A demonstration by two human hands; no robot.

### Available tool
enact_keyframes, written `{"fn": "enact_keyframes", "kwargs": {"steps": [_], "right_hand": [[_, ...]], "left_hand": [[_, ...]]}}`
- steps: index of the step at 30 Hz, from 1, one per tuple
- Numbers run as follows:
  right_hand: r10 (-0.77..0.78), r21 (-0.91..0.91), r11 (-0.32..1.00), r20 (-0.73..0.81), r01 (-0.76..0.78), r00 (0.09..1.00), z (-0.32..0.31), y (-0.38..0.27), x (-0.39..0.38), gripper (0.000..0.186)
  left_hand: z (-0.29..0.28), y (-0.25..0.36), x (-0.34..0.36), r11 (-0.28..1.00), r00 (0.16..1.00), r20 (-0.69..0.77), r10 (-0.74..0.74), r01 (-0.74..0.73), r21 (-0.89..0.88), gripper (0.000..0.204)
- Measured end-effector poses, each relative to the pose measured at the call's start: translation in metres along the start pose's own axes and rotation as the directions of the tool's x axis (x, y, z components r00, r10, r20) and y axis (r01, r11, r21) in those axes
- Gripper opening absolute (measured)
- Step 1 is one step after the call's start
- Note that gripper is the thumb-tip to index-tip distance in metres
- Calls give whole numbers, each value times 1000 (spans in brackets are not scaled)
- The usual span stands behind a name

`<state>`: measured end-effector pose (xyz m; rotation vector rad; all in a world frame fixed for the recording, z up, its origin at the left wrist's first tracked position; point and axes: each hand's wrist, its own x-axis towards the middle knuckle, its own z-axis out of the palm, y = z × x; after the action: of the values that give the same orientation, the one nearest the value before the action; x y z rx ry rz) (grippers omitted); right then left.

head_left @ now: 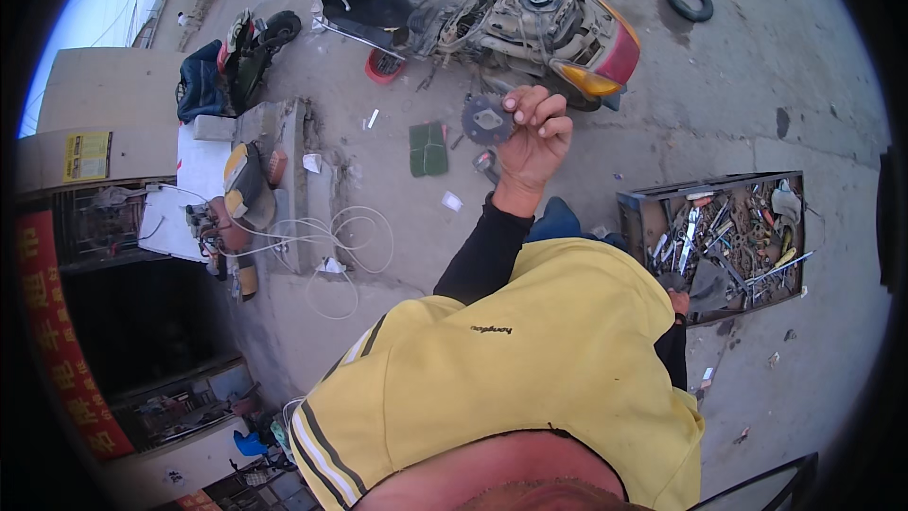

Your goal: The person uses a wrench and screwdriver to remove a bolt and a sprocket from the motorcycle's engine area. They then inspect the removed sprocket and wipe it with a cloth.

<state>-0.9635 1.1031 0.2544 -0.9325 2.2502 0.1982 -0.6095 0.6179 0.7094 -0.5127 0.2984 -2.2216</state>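
My left hand [535, 137] is raised in front of me, thumb and fingers pinching the edge of a dark toothed sprocket [478, 129]. Its face shows a light central opening and small holes. Low at my right side, my right hand [679, 302] is partly hidden at the near edge of a metal tool tray [651, 220]. Its fingers look curled against a dark rounded piece [672, 281], which I cannot make out well. Beyond the left hand stands a dusty scooter [539, 28] with its rear body panels off and the engine area bare.
Hand tools and greasy parts crowd the tray. On the ground lie a green pad [427, 149], a red basin [383, 66], a loose tyre [689, 0] and a coiled pale hose [364, 237]. Concrete steps [298, 147] rise at left, with another scooter [248, 57] behind.
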Motion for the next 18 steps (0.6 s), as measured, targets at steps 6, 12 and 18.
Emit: {"fn": "enact_keyframes", "kwargs": {"steps": [6,12,18], "right_hand": [[220,310,932,-67,-189,973,-68,-105,-63,53],[259,283,929,-36,-239,965,-108,-125,-81,50],[176,346,925,-17,-160,984,-112,-121,-78,48]], "left_hand": [[10,8,-21,993,996,-16,83,-81,87,10],[4,0,-20,993,997,8,71,-71,97,9],[-1,-3,-24,988,998,9,68,-69,138,8]]}}
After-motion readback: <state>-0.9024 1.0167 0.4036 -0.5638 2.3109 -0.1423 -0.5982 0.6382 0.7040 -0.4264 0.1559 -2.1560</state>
